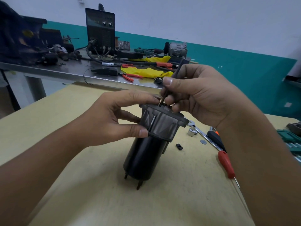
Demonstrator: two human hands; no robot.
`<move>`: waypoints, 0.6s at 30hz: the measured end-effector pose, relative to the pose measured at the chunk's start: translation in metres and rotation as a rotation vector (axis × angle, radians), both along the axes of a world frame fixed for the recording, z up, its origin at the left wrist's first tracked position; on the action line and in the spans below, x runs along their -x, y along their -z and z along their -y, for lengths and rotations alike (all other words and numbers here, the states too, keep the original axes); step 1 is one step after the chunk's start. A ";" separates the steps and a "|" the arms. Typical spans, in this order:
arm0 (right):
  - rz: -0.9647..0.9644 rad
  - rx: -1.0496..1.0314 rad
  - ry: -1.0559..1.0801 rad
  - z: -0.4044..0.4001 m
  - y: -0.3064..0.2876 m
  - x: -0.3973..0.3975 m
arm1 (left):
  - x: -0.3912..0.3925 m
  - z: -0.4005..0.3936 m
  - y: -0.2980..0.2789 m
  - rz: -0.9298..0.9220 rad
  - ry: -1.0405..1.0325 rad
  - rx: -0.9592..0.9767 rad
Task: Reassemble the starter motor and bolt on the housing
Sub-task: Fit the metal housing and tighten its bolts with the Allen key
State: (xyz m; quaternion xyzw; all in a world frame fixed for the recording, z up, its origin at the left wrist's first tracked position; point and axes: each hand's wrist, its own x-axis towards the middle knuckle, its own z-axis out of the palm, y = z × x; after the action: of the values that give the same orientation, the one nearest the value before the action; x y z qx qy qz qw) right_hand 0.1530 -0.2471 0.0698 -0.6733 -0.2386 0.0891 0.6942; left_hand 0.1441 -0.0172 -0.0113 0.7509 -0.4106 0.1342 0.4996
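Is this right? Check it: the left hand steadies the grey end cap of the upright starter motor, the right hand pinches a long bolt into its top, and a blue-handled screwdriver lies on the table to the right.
One detail is wrong: the screwdriver has a red handle, as the head view shows. The rest stands.

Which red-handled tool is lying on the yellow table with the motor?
The red-handled screwdriver, right of the starter motor. The red-handled pliers and the other red-handled tools lie on the steel bench behind.

No readable text, label, brand or number is found anywhere. The dark machine (100, 30) on the far tabletop, well beyond both grips, carries faint panel markings, but these are blurred past reading. Nothing legible is seen on the starter motor (146, 144).
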 end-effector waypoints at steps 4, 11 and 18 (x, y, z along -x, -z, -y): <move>-0.011 -0.026 -0.019 -0.001 0.001 -0.002 | 0.001 0.000 0.000 0.000 0.002 -0.006; -0.023 -0.017 -0.067 0.002 0.002 -0.005 | 0.003 0.002 -0.002 -0.005 0.001 -0.005; 0.016 0.013 -0.012 -0.001 0.001 -0.003 | 0.004 0.003 -0.002 -0.014 -0.018 0.000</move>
State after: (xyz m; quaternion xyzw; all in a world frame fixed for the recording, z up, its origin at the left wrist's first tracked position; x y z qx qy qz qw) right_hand 0.1562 -0.2466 0.0685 -0.6768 -0.2475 0.0895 0.6875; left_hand 0.1398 -0.0197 -0.0095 0.7554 -0.4003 0.1335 0.5013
